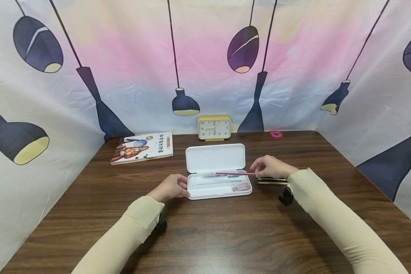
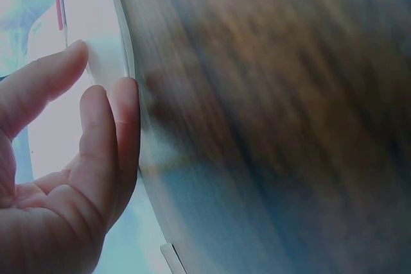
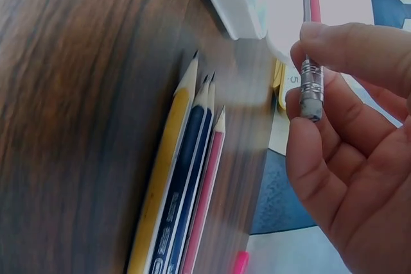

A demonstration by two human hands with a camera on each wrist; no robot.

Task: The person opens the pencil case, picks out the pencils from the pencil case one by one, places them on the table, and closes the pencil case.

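A white pencil case stands on the table with its lid raised. Inside it are a pink eraser and a slim, clear-and-teal pen-like item. My right hand pinches a pink pencil near its metal band, the grey eraser end poking out below the thumb. The pencil slants over the case's upper compartment. At the case's left end, my left hand touches the rim with relaxed fingers.
Beside the case on the right lie several pencils: a yellow one, dark blue ones and a pink one. A yellow clock stands behind, with a book to the left and a pink ring-shaped item at the back right.
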